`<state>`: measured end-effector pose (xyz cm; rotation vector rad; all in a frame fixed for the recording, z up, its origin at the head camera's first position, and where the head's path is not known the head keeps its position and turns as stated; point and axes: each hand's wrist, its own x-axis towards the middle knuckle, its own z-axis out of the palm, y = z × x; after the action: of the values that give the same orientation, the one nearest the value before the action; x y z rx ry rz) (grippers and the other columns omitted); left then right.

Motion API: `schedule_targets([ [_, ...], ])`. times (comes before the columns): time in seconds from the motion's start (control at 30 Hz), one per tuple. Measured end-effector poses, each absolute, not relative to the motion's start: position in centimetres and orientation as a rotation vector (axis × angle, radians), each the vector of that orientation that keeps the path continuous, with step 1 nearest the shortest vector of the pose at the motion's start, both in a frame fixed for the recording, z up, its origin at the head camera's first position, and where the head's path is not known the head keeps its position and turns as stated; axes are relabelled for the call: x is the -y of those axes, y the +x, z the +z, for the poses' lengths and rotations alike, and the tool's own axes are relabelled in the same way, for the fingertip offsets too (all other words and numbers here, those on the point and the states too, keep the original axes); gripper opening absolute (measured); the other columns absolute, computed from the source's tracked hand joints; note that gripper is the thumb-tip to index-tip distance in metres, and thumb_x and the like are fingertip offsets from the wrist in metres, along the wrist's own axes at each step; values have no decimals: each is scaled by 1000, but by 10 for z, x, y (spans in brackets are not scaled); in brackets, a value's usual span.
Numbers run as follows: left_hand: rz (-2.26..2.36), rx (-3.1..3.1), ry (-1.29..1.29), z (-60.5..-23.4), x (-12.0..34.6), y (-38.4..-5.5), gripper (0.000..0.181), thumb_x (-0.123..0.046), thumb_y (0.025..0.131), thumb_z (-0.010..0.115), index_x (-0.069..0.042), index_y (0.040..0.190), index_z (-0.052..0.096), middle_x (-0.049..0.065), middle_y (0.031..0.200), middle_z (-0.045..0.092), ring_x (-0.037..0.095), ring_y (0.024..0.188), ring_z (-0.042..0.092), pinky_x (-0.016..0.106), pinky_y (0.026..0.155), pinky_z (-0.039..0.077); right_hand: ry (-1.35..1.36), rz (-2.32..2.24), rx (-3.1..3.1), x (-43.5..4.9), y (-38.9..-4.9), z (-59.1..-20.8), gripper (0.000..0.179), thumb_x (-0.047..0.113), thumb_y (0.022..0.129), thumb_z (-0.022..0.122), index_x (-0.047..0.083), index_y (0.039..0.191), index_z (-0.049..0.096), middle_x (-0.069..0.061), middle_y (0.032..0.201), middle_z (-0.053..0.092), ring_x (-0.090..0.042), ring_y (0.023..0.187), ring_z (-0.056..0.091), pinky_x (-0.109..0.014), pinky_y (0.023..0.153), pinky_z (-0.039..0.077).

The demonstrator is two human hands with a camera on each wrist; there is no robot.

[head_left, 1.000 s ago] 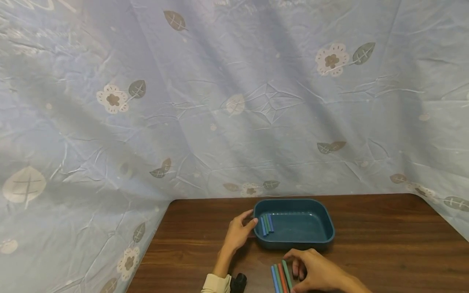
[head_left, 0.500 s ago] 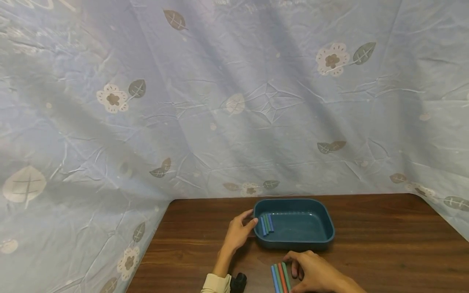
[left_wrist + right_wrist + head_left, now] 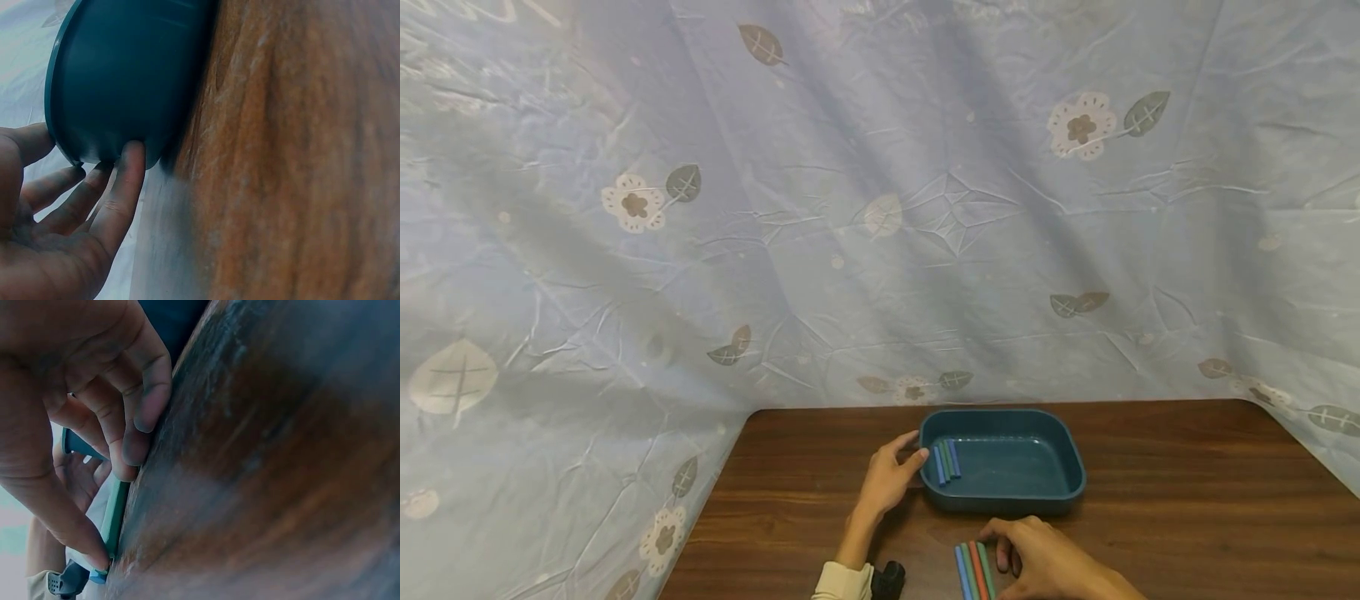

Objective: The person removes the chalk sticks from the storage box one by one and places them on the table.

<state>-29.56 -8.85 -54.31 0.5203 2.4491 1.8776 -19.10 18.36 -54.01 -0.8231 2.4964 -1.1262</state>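
A dark teal tray [image 3: 1000,504] stands on the table, with three blue and green sticks [image 3: 947,461] side by side at its left end. My left hand [image 3: 886,477] holds that end, thumb at the rim and fingers against the outer wall, as the left wrist view also shows. In front of the tray lies a row of slim sticks: a blue stick [image 3: 963,573], a green one, a red stick [image 3: 977,572] and a green stick [image 3: 987,570] at the right. My right hand [image 3: 1041,558] spans this last stick end to end between thumb and fingers. The row's near ends are cut off.
The brown wooden table [image 3: 1210,492] reaches back to a pale patterned curtain [image 3: 880,208], which also hangs along the left. On my left wrist sits a black device [image 3: 889,579], just left of the stick row.
My right hand has slid the rightmost green stick slightly left and toward me, closing its gap to the red stick. The left hand and the tray stay as they were.
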Motion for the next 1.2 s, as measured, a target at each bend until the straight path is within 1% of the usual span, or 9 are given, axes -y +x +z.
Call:
schedule_targets([
  [0.03, 1896, -2428, 526, -543, 88, -295, 50, -17, 105, 70, 6, 148, 59, 31, 133, 70, 41, 113, 75, 35, 74, 70, -820, -1130, -2491, -184, -191, -540, 59, 31, 80, 97, 12, 129, 71, 15, 87, 63, 3, 74, 56, -20, 62, 51],
  [0.3, 1945, -2341, 512, -543, 87, -297, 51, -15, 106, 69, 7, 150, 56, 34, 135, 67, 47, 115, 73, 43, 77, 70, -847, -1164, -2473, -184, -192, -533, 59, 34, 82, 95, 11, 130, 70, 13, 88, 66, 2, 73, 60, -20, 62, 54],
  [0.43, 1916, -2371, 512, -545, 87, -298, 52, -18, 106, 69, 6, 150, 56, 32, 135, 68, 45, 114, 74, 41, 77, 70, -847, -1149, -2500, -185, -192, -524, 61, 32, 81, 96, 11, 132, 69, 13, 89, 67, 1, 74, 59, -20, 63, 54],
  [0.6, 1909, -2381, 504, -545, 86, -298, 51, -18, 106, 69, 5, 150, 57, 31, 135, 69, 43, 113, 75, 39, 76, 70, -843, -1097, -2566, -185, -195, -505, 69, 40, 81, 95, 8, 135, 66, 14, 90, 67, 2, 76, 57, -20, 65, 52],
  [0.8, 1905, -2391, 505, -544, 87, -297, 51, -18, 106, 69, 6, 149, 57, 30, 133, 69, 42, 113, 74, 37, 75, 70, -913, -1182, -2542, -186, -203, -487, 70, 37, 85, 93, -1, 136, 64, 5, 93, 70, 1, 76, 61, -21, 65, 57],
  [0.87, 1911, -2385, 497, -543, 87, -296, 50, -18, 106, 69, 6, 149, 58, 30, 133, 70, 42, 112, 74, 36, 74, 70, -918, -1204, -2545, -186, -206, -483, 69, 37, 86, 92, 0, 137, 64, 4, 94, 71, 0, 76, 61, -21, 66, 57],
  [1.0, 1907, -2391, 486, -544, 87, -295, 50, -19, 106, 69, 5, 149, 58, 29, 133, 70, 41, 113, 74, 33, 74, 69, -941, -1197, -2600, -188, -215, -477, 69, 42, 88, 89, 3, 139, 64, 5, 94, 71, 0, 77, 62, -23, 68, 57],
  [1.07, 1910, -2388, 483, -544, 87, -295, 50, -18, 106, 69, 5, 149, 58, 30, 134, 69, 42, 114, 74, 34, 74, 70, -955, -1188, -2635, -189, -220, -475, 69, 44, 89, 88, 3, 139, 63, 5, 95, 72, 1, 77, 62, -24, 71, 59],
  [1.2, 1916, -2381, 480, -544, 88, -295, 50, -18, 106, 69, 6, 149, 58, 31, 135, 68, 43, 114, 74, 38, 75, 70, -937, -1198, -2670, -188, -231, -474, 70, 42, 91, 87, 1, 141, 61, -1, 96, 73, 0, 77, 63, -25, 74, 60],
])
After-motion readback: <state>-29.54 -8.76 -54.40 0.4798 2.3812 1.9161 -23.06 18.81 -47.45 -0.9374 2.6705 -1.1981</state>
